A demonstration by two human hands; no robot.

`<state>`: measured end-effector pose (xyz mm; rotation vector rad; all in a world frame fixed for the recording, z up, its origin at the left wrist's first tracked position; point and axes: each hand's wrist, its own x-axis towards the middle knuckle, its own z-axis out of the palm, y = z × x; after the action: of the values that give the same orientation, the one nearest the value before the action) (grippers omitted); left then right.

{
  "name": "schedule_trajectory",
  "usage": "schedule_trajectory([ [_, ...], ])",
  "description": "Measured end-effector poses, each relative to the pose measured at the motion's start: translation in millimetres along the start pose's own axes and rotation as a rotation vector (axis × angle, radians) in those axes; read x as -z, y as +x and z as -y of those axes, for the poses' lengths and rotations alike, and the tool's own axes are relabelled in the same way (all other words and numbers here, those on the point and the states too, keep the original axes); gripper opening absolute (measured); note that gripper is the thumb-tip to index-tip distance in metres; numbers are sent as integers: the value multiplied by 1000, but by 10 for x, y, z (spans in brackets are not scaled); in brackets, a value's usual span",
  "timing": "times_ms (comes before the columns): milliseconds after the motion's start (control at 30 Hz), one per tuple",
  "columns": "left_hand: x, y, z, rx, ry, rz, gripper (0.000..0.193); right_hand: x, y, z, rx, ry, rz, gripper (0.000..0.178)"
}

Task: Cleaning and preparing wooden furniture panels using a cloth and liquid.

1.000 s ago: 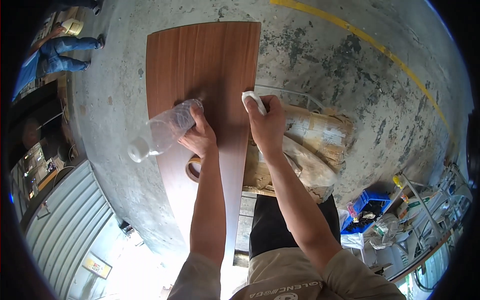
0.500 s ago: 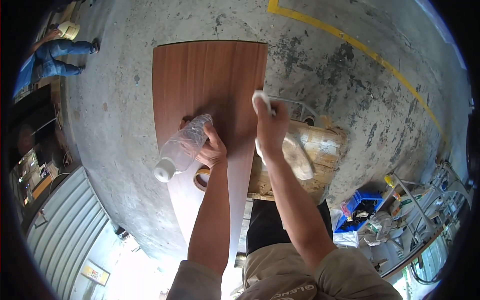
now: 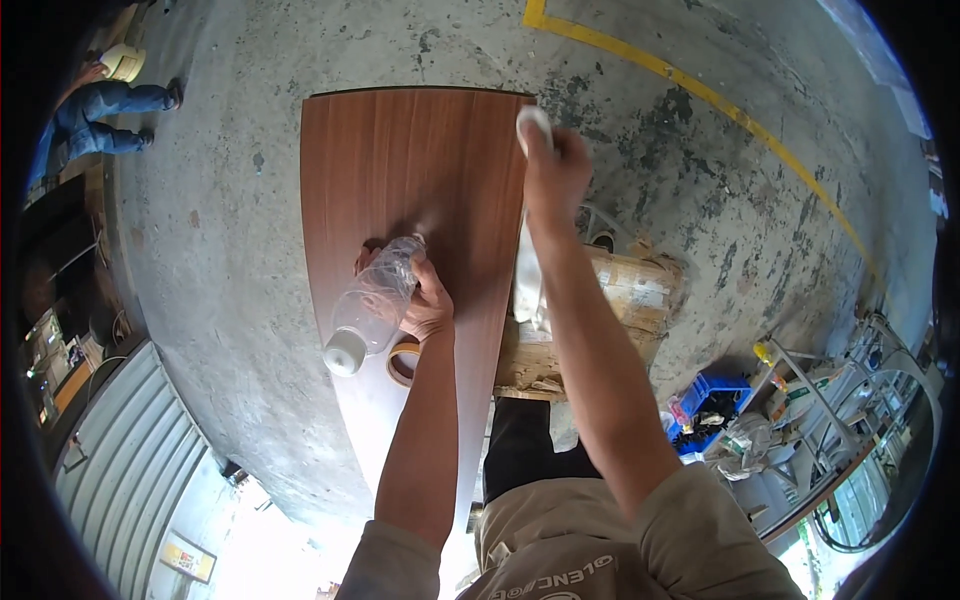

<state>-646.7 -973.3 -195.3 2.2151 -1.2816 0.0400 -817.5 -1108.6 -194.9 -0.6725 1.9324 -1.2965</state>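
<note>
A long brown wood-grain board lies in front of me. My left hand is wrapped round a clear plastic bottle, tilted over the board with its white cap toward the near left. A roll of tape rests on the board beside my left wrist. At the board's right edge, close to its far corner, my right hand grips a white cloth. One fold of the cloth sticks out past the fingertips, and the rest hangs below the hand along that edge.
A worn, taped cardboard piece sits right of the board. Farther right stand a blue crate with dark items and a metal frame. Another person in jeans is at the far left. A yellow line crosses the concrete floor.
My right hand has moved away from me along the board's right edge with the cloth, which now hangs longer. The left hand still holds the bottle in nearly the same place.
</note>
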Motion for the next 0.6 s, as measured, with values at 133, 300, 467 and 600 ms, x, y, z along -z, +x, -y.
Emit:
schedule_trajectory([
  [133,9,-26,40,10,-33,1,81,-114,120,40,-69,197,-50,34],
  [300,15,40,76,1,-35,-8,83,117,-551,-114,-202,177,-47,36],
  [467,-26,24,-17,4,-80,-10,83,63,15,-12,-43,-55,5,34],
  [600,4,-2,53,-3,-37,4,83,-108,108,116,-50,126,-38,34],
])
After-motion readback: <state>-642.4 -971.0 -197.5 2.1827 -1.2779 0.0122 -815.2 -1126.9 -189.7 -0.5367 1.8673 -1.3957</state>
